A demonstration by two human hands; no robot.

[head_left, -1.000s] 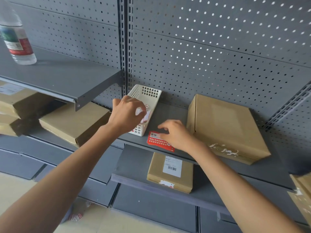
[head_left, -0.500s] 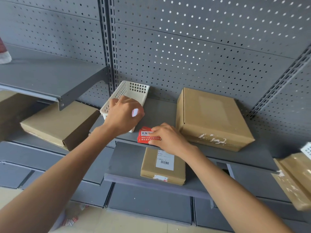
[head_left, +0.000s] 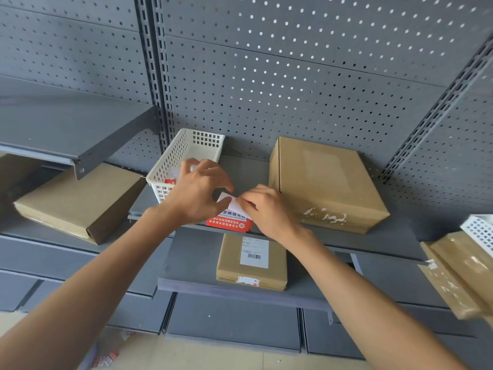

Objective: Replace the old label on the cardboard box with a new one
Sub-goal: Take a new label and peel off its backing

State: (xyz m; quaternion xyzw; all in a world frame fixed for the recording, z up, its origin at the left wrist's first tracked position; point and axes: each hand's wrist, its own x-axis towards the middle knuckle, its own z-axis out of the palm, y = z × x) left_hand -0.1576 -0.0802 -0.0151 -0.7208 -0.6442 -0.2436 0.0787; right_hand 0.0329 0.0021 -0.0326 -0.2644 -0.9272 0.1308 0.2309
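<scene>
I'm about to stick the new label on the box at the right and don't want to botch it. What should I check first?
1. Red label in hand: ok, left hand and right hand both pinch its white backing corner.
2. Backing fully peeled: not ok, only a corner is lifted.
3. Cardboard box within reach: ok, beside the right hand on the same shelf.
4. Old label gone: not ok, white scraps remain on its front edge.
5. White basket for waste nearby: ok, behind the left hand.

left hand [head_left: 197,193] off basket [head_left: 184,156], joins right hand [head_left: 266,209] on red label [head_left: 230,221]
</scene>
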